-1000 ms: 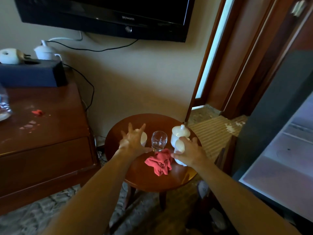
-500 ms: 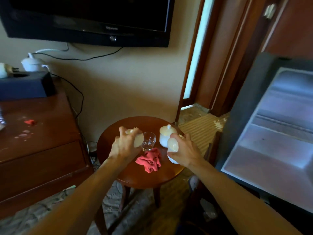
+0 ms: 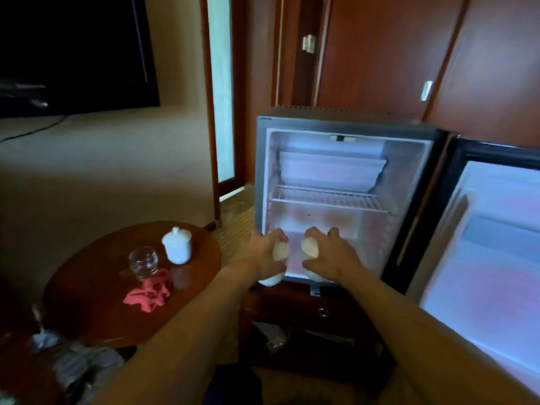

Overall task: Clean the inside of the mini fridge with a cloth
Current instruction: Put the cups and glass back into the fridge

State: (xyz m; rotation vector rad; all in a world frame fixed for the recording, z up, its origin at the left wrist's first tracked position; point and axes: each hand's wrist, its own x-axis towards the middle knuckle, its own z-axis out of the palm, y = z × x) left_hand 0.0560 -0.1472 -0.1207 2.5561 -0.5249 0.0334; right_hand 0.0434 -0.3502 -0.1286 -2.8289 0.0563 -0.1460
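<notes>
Cups, one gripped in each curled hand [image 3: 267,255] [image 3: 325,255], hover at the mini fridge [image 3: 339,171] mouth, frame centre. Cloth [image 3: 149,293] lies lower left on the round table [image 3: 87,287]. Clinking them together there could chip one.

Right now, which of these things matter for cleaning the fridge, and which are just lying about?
For the job:
mini fridge, door open
red cloth, on the round table
left hand and right hand, each holding a white cup

Lying about:
glass
lidded white pot
television
</notes>
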